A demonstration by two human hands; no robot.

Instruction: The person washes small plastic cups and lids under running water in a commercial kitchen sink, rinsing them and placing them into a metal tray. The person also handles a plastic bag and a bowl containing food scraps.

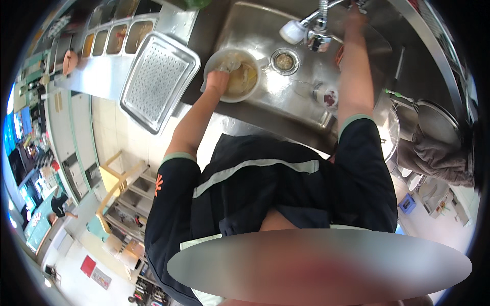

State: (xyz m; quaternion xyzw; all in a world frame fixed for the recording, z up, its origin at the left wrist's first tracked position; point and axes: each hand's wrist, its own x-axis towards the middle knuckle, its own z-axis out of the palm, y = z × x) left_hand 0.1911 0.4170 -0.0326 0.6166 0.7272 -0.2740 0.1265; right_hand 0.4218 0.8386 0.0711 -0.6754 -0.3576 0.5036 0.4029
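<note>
My left hand (218, 81) reaches into a round white tub (259, 76) at the left of the steel sink (301, 102). Its fingers are closed at a clear, glossy object whose kind I cannot make out. Cloudy liquid with pale and yellowish pieces fills the tub around it. My right arm stretches to the far right, where my right hand (356, 19) is at the tap fittings, its fingers smeared and partly hidden. Beside it hangs the chrome faucet (319, 41) with a white spray head (293, 32). A clear container with dark red contents (327, 96) lies in the sink near my right forearm.
A perforated steel tray (159, 79) stands left of the tub, overhanging the counter edge. Beyond it are several steel food pans (116, 40). The sink drain (284, 61) holds a strainer. At right, a brown cloth (434, 155) hangs by metal pans. Another person (59, 206) is far left.
</note>
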